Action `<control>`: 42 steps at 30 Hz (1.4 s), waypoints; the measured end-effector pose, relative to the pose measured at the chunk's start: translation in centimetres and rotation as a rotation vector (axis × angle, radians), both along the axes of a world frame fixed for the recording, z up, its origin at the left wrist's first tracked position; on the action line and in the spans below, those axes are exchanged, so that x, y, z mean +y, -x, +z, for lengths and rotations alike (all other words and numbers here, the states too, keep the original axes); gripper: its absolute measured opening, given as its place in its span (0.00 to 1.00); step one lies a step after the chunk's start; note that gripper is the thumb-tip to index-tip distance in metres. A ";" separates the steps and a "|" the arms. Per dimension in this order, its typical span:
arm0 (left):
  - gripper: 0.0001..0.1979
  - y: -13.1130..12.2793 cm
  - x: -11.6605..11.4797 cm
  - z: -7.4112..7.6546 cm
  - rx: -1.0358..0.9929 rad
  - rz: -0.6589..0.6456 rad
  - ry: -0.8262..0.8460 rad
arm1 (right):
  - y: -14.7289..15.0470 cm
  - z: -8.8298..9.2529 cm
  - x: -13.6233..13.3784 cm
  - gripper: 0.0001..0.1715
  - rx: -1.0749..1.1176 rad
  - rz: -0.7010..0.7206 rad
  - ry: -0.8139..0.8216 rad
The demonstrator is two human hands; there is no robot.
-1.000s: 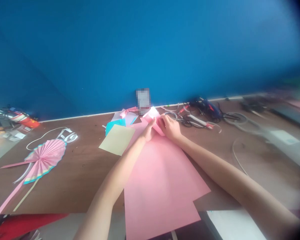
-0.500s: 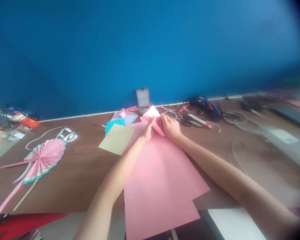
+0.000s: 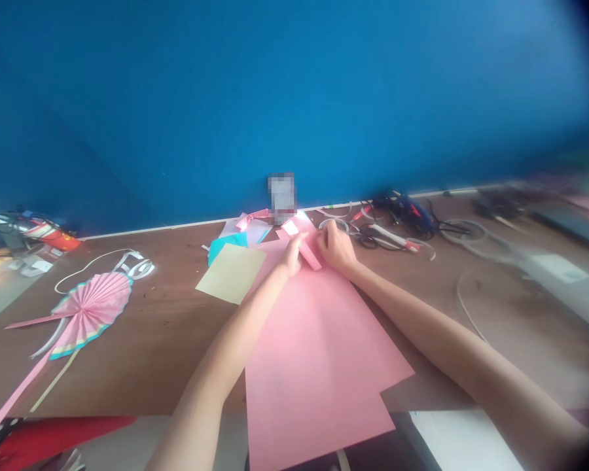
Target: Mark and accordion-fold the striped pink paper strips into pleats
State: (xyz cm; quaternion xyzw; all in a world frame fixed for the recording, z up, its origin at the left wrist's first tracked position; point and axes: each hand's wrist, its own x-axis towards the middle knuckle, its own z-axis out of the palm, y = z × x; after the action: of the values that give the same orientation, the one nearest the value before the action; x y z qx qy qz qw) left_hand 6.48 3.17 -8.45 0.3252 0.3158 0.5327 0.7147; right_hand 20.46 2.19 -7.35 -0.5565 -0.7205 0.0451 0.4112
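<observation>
A large pink paper sheet lies on the brown table, reaching from the near edge to the far side. At its far end a narrow folded pink strip sticks up. My left hand pinches that fold from the left, fingers closed on it. My right hand presses and grips the same fold from the right. Both arms stretch forward over the sheet.
A pale yellow sheet and a teal sheet lie left of my hands. A pink pleated paper fan with ribbons lies at the left. Tangled cables and tools lie at the right, below a blue wall. White paper sits near right.
The raised pink flap has been folded flatter into a narrower strip. My hands have stayed in the same spot, and the view has shifted slightly.
</observation>
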 end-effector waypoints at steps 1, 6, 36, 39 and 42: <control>0.13 0.0 0.0 0.1 0.013 -0.028 -0.007 | -0.2 0.0 0.2 0.06 0.060 -0.006 -0.007; 0.19 0.2 -0.2 0.9 -0.013 -0.143 -0.076 | -1.3 -0.1 1.0 0.05 0.321 -0.128 0.004; 0.23 -0.1 -0.8 1.6 -0.022 -0.024 -0.114 | -0.5 0.4 -0.2 0.12 0.038 0.264 -0.080; 0.21 -0.4 -0.9 1.4 0.013 -0.062 -0.142 | -0.4 0.2 -0.2 0.12 -0.003 0.164 -0.099; 0.20 -0.5 -0.9 1.2 0.020 0.008 -0.116 | -0.5 0.1 -0.2 0.11 -0.022 0.150 -0.134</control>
State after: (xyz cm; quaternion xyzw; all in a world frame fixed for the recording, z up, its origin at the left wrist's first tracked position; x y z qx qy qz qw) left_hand 7.01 2.32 -7.24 0.3701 0.2926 0.5498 0.6893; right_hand 20.94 1.94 -7.26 -0.4728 -0.7659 0.0211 0.4352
